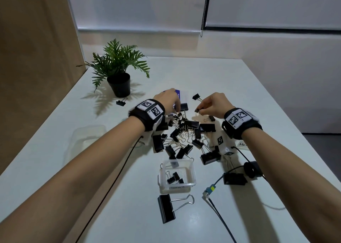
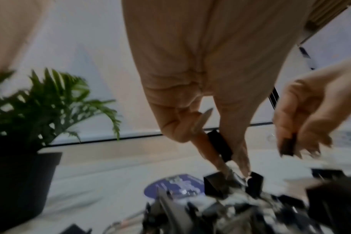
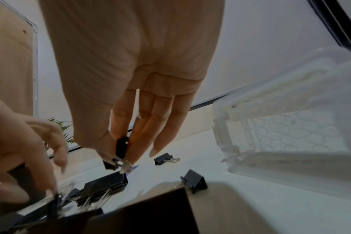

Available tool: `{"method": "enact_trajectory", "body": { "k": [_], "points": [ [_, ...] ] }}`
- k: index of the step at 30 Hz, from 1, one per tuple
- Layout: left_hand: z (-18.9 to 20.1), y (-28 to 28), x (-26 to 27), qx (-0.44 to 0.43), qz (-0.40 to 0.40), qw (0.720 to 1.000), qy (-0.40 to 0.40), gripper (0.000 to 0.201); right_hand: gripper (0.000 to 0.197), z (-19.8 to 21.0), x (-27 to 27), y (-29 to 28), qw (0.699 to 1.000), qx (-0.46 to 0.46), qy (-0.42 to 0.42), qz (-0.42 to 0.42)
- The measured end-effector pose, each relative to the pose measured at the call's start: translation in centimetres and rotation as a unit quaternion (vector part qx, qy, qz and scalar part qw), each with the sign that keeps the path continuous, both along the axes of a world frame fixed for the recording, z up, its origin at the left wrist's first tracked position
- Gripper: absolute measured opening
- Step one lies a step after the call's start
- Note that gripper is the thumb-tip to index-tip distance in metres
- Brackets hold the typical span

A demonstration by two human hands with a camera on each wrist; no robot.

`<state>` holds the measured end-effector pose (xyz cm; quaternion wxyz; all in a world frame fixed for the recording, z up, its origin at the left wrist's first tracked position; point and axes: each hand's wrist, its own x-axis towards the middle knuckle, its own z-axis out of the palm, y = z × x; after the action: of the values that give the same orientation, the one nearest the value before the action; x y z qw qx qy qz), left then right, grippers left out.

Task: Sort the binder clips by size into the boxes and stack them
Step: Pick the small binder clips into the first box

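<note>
Nearest me on the white tabletop (image 1: 258, 87) lies one large binder clip (image 1: 166, 208), handles pointing right. Just beyond it stands the small clear box (image 1: 191, 176), with a few small clips (image 1: 173, 178) inside. Past the box spreads the pile of black binder clips (image 1: 184, 135), mixed sizes tangled together. To my left, apart from the pile, sits a clear lid or box (image 1: 88, 137); I cannot tell which. Over the far edge of the pile, my left hand (image 1: 168, 99) has a narrow grip, fingertips pinching a small clip (image 2: 219, 144). My right hand (image 1: 214, 104) pinches another small black clip (image 3: 121, 148) between thumb and fingers. Beyond, one stray clip (image 1: 196, 97) lies alone, and a potted plant (image 1: 118, 67) stands far left with a clip (image 1: 120, 102) beside it.
</note>
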<state>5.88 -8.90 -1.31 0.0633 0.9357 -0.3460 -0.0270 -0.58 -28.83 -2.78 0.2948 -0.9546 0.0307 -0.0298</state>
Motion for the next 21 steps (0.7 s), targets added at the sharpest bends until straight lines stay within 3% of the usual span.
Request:
{"method": "enact_trajectory", "body": {
  "k": [10, 17, 21],
  "points": [
    [-1.3, -0.8, 0.6, 0.041, 0.043, 0.998, 0.03, 0.025, 0.015, -0.2, -0.1, -0.2, 1.0, -0.008, -0.008, 0.0],
    [-1.5, -0.6, 0.9, 0.021, -0.014, 0.997, 0.067, 0.034, 0.015, -0.1, 0.0, -0.1, 1.0, -0.01, -0.016, 0.001],
    [-1.9, -0.5, 0.7, 0.007, -0.035, 0.998, 0.05, 0.026, 0.015, -0.2, 0.0, 0.0, 1.0, -0.008, -0.013, 0.0]
  ]
}}
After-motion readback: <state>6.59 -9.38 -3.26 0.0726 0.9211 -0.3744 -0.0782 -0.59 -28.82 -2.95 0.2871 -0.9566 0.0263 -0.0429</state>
